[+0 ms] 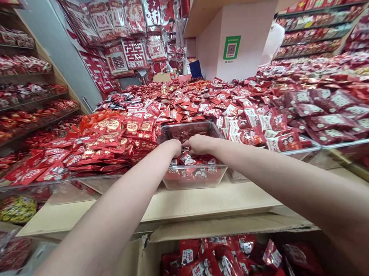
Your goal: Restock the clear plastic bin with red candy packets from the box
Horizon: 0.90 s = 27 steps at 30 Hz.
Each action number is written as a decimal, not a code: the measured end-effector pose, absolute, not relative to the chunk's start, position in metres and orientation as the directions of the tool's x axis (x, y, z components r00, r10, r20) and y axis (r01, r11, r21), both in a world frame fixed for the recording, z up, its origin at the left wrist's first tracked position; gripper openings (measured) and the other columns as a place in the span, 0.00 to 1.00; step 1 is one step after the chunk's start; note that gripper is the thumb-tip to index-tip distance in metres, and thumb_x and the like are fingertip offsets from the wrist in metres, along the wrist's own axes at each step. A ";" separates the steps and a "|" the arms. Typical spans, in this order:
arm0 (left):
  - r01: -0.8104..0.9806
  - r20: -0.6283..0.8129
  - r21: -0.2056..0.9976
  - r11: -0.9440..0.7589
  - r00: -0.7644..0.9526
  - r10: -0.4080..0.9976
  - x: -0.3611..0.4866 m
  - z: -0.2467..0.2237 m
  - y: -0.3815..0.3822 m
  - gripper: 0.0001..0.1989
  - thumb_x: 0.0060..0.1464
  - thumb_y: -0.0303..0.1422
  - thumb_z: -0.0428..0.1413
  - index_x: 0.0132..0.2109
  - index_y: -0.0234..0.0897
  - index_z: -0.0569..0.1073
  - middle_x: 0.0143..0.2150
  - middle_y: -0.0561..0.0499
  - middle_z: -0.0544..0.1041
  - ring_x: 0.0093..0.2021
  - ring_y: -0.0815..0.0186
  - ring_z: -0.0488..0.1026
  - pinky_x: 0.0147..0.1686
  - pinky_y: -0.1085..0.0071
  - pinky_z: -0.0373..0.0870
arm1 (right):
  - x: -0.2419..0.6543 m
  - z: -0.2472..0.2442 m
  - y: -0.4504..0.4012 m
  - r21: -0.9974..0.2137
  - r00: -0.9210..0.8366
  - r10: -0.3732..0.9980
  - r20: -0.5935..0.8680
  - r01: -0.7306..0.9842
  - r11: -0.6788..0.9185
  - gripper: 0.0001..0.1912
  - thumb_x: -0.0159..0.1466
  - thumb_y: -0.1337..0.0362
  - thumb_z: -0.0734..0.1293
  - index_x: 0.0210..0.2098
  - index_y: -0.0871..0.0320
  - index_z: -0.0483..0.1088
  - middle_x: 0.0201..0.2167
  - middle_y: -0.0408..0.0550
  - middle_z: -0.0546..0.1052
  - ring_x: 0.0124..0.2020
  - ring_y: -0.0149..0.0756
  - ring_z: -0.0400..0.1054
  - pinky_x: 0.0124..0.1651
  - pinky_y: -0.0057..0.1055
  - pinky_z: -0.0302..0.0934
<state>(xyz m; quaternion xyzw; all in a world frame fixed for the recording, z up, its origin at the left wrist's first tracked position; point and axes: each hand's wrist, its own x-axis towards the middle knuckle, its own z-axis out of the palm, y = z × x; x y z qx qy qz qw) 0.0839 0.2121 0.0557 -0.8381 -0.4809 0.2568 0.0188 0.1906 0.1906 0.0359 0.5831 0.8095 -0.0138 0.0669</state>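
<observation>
Both hands reach into a clear plastic bin (195, 181) at the middle of the display. Inside it lie small red and white packets (187, 159). My left hand (173, 147) is at the bin's left side, its fingers bent down and mostly hidden behind the wrist. Close beside it, my right hand (197, 144) has its fingers curled together over the packets. Whether either hand grips a packet cannot be made out.
Heaped red packets (109, 138) lie left of the bin, white and red ones (249, 130) right. A cardboard box (227, 229) of red packets is below the wooden ledge (213, 200). Shelves (21, 75) stand left; a pillar (243, 30) rises behind.
</observation>
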 end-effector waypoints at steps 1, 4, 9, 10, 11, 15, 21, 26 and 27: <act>0.797 -0.408 -0.276 -0.537 0.409 0.816 0.084 0.056 0.212 0.13 0.56 0.33 0.52 0.48 0.35 0.67 0.49 0.46 0.68 0.46 0.61 0.68 0.43 0.60 0.67 | 0.191 0.036 0.190 0.056 -0.310 0.944 -0.112 0.946 0.318 0.26 0.55 0.63 0.63 0.53 0.46 0.63 0.47 0.49 0.73 0.46 0.49 0.67 0.43 0.39 0.61; 0.801 -0.397 -0.269 -0.535 0.414 0.819 0.084 0.056 0.213 0.13 0.56 0.33 0.51 0.48 0.35 0.67 0.49 0.46 0.68 0.46 0.61 0.68 0.43 0.60 0.67 | 0.191 0.038 0.189 0.069 -0.302 0.951 -0.058 0.950 0.306 0.23 0.53 0.69 0.62 0.49 0.52 0.68 0.44 0.51 0.74 0.46 0.46 0.67 0.45 0.35 0.60; 0.806 -0.391 -0.260 -0.532 0.416 0.821 0.083 0.057 0.212 0.13 0.56 0.33 0.52 0.48 0.35 0.67 0.49 0.46 0.69 0.46 0.61 0.68 0.43 0.60 0.68 | 0.191 0.038 0.188 0.092 -0.330 0.941 0.082 0.942 0.322 0.15 0.53 0.70 0.62 0.39 0.60 0.72 0.40 0.54 0.75 0.40 0.42 0.69 0.41 0.30 0.61; 0.807 -0.392 -0.257 -0.532 0.417 0.820 0.083 0.057 0.212 0.13 0.56 0.33 0.52 0.48 0.35 0.67 0.48 0.46 0.69 0.46 0.61 0.68 0.43 0.60 0.68 | 0.191 0.037 0.189 0.088 -0.324 0.944 0.063 0.944 0.318 0.15 0.52 0.70 0.62 0.39 0.60 0.72 0.39 0.54 0.75 0.39 0.42 0.69 0.39 0.29 0.61; 0.807 -0.392 -0.253 -0.533 0.418 0.819 0.083 0.057 0.212 0.13 0.56 0.33 0.52 0.48 0.35 0.67 0.48 0.46 0.69 0.46 0.61 0.69 0.43 0.60 0.68 | 0.191 0.036 0.189 0.090 -0.316 0.948 0.034 0.946 0.312 0.15 0.51 0.70 0.63 0.39 0.60 0.72 0.38 0.53 0.75 0.39 0.42 0.69 0.37 0.29 0.62; 0.807 -0.390 -0.245 -0.537 0.425 0.817 0.084 0.057 0.212 0.13 0.56 0.33 0.52 0.48 0.35 0.67 0.49 0.46 0.68 0.46 0.61 0.68 0.43 0.60 0.67 | 0.190 0.034 0.190 0.102 -0.288 0.958 -0.001 0.953 0.287 0.15 0.50 0.70 0.65 0.39 0.62 0.70 0.39 0.56 0.74 0.40 0.44 0.68 0.37 0.30 0.62; 0.817 -0.384 -0.228 -0.529 0.424 0.820 0.083 0.054 0.214 0.13 0.57 0.34 0.51 0.48 0.35 0.67 0.48 0.46 0.69 0.46 0.61 0.69 0.43 0.60 0.67 | 0.187 0.039 0.182 0.103 -0.218 0.976 0.004 0.971 0.216 0.24 0.50 0.66 0.68 0.46 0.66 0.64 0.44 0.61 0.69 0.41 0.45 0.67 0.39 0.31 0.62; 0.836 -0.365 -0.215 -0.504 0.410 0.836 0.083 0.052 0.214 0.13 0.56 0.34 0.51 0.48 0.35 0.67 0.48 0.46 0.69 0.45 0.61 0.69 0.42 0.61 0.68 | 0.186 0.038 0.177 0.185 -0.272 0.962 -0.037 0.944 0.274 0.32 0.43 0.67 0.71 0.47 0.67 0.61 0.45 0.61 0.67 0.46 0.48 0.63 0.45 0.34 0.61; 0.840 -0.362 -0.213 -0.498 0.406 0.839 0.084 0.052 0.214 0.13 0.56 0.34 0.51 0.48 0.35 0.68 0.48 0.46 0.69 0.45 0.62 0.69 0.42 0.61 0.68 | 0.186 0.037 0.177 0.199 -0.295 0.955 -0.016 0.935 0.293 0.30 0.45 0.68 0.70 0.47 0.68 0.61 0.44 0.61 0.67 0.46 0.48 0.63 0.46 0.34 0.60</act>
